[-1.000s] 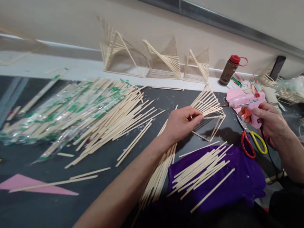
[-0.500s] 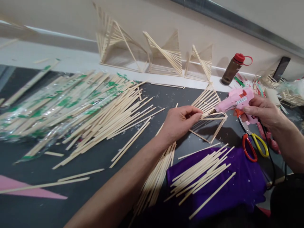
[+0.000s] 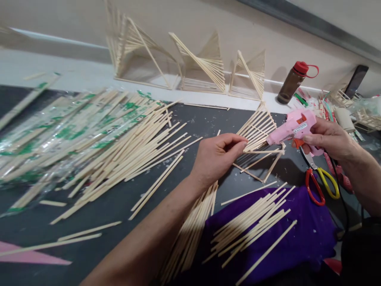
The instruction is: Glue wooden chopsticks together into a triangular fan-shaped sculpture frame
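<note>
My right hand (image 3: 333, 137) is wrapped round a pink glue gun (image 3: 293, 126) with an orange trigger. The nozzle points left, into a small twisted frame of thin wooden sticks (image 3: 258, 123) on the dark table. My left hand (image 3: 218, 155) is closed in a pinch at the left side of this frame. Whatever lies between the fingertips is too small to make out. One stick (image 3: 253, 163) slants across the lower opening of the frame. Under my left forearm lies a bundle of sticks (image 3: 190, 234).
Three finished-looking stick frames (image 3: 199, 63) stand along the wall beside a brown bottle (image 3: 291, 85) with a red lid. Scissors (image 3: 315, 178) lie below the glue gun. Loose sticks (image 3: 253, 226) rest on purple cloth (image 3: 312, 234). Plastic-wrapped sticks (image 3: 74, 127) cover the left side.
My left hand has drawn slightly left from the frame's middle. The glue gun nozzle has shifted a little left and down. A slanting stick now shows in the frame's lower opening.
</note>
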`<move>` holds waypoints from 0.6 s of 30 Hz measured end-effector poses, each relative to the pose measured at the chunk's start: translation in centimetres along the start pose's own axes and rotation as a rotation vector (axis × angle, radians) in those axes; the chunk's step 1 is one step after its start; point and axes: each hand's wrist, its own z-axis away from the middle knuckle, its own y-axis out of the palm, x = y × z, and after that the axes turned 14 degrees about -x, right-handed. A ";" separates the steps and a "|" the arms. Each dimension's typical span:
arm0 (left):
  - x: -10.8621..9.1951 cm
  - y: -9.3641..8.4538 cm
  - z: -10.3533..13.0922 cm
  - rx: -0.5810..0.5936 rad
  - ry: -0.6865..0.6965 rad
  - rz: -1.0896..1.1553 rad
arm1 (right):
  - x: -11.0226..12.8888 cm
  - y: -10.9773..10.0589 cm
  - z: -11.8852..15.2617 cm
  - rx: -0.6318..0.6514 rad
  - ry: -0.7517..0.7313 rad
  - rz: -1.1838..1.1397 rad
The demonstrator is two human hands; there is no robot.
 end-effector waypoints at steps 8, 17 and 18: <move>0.0 0.0 0.1 0.005 0.016 -0.032 | -0.4 0.6 -0.3 -0.019 0.033 -0.015; 0.8 -0.3 0.3 0.070 0.065 -0.014 | 0.4 1.6 -0.8 -0.046 0.075 -0.026; 1.0 -0.4 0.3 0.075 0.068 -0.006 | 0.5 1.7 -0.9 -0.046 0.084 -0.025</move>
